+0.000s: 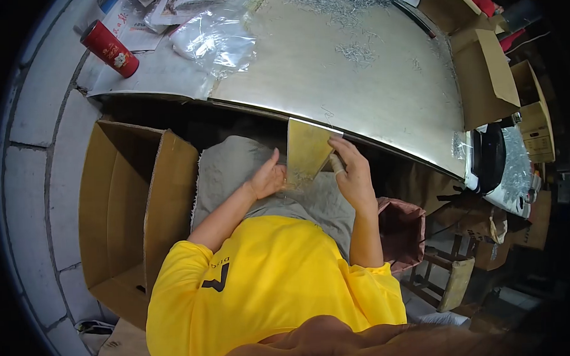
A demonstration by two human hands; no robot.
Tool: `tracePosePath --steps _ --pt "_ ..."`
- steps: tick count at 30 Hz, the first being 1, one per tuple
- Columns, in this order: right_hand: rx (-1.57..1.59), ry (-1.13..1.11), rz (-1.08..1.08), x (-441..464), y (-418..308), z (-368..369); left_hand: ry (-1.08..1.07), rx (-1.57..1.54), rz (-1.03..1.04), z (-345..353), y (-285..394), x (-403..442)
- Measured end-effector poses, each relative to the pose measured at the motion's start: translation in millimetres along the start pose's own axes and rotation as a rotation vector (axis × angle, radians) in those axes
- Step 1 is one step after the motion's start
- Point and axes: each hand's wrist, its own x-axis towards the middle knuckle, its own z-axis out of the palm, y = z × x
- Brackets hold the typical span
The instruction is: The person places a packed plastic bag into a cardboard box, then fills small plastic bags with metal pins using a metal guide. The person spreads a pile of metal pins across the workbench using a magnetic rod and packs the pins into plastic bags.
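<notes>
A yellowish, shiny tapering panel (308, 146) with a pale upper edge slopes down from the table's front edge; small thin pieces show near its lower end. My left hand (269, 177) is beside its lower left side, thumb raised apart from the fingers, whose tips are partly hidden. On the other side, my right hand (352, 174) has its fingertips at the upper right corner, with the thumb apart and a pale wrap on one digit. Grey cloth (231, 167) lies beneath the hands. Many thin metal pieces (357, 53) are scattered on the metal tabletop (281, 71).
An open cardboard box (119, 202) stands at the left. Clear plastic bags (214, 39) and a red cup (109, 49) are at the back left. More open boxes (485, 77) border the table's right side. A dark red bag (402, 230) sits right of my forearm.
</notes>
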Motion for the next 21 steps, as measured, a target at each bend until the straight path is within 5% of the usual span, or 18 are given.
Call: tracePosePath --steps 2,9,12,14,17,21 --pt "0.084 -0.034 0.041 -10 3 2 0.13 0.065 0.001 33 -5 0" --pt "0.194 -0.03 0.092 -38 21 38 0.034 0.102 0.022 38 -13 -11" --pt "0.135 -0.136 -0.074 -45 18 57 0.059 0.437 0.111 43 -16 -15" --pt "0.026 -0.476 0.012 -42 8 52 0.309 0.832 -0.092 47 -12 -14" --pt "0.143 -0.171 0.067 -25 9 46 0.433 0.574 -0.102 47 -13 -10" --pt "0.071 0.107 -0.057 16 -9 20 0.286 0.516 0.016 40 -17 -14"
